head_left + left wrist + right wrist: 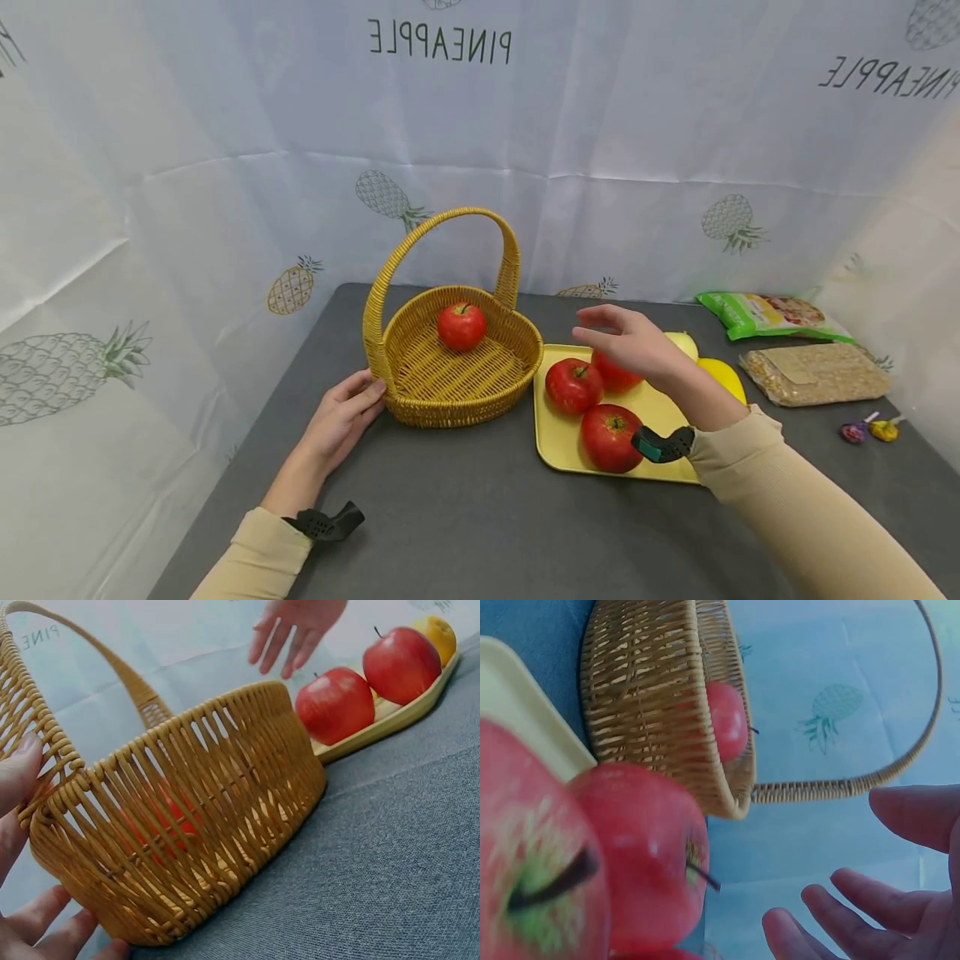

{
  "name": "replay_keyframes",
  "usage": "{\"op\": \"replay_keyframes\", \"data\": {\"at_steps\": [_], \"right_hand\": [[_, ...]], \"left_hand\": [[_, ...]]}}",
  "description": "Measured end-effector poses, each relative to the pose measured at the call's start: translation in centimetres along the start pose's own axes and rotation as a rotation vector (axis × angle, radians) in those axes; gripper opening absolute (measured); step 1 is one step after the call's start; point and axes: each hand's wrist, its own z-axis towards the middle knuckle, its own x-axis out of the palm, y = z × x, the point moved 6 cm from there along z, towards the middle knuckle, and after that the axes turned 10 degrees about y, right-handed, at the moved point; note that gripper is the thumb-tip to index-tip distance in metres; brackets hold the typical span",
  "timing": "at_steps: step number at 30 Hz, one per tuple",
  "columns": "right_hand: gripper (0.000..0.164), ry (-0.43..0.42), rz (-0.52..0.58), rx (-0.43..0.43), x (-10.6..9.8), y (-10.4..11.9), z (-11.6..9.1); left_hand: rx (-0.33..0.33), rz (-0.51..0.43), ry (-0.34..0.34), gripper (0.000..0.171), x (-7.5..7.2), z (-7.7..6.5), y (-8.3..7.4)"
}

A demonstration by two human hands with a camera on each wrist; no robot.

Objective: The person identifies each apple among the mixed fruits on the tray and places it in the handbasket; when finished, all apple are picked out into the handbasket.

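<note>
A yellow woven basket (pixel 442 412) with a tall arched handle stands at the middle of the table, one red apple (pixel 461 327) inside. My left hand (pixel 341 421) holds the basket's left end; in the left wrist view the thumb (pixel 19 776) lies by the handle's foot and the other fingers rest against the outer wall. Over the yellow tray (pixel 663 412), my right hand (pixel 637 342) hovers with fingers spread and nothing in them. Several red apples (pixel 611 437) sit on the tray. Behind the right arm a yellow fruit (pixel 723 377) and a paler one (pixel 684 342) are partly hidden.
A green packet (pixel 772 317) and a clear bag of grains (pixel 825 373) lie at the back right. Two lollipops (pixel 870 429) are near the table's right edge. A white curtain (pixel 450 125) with pineapple prints hangs right behind the grey table (pixel 450 517).
</note>
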Motion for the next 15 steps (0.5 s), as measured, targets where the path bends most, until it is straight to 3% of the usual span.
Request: {"op": "replay_keyframes", "data": {"at_steps": [7,15], "right_hand": [[0.064,-0.014,0.006,0.021,-1.1,-1.2,-1.4],[0.066,-0.040,-0.035,0.062,-2.4,-2.4,-2.2]], "left_hand": [[-0.022,0.015,-0.003,0.049,-0.2,0.0,-0.1],[-0.015,0.013,0.000,0.048,0.0,0.0,0.0]]}}
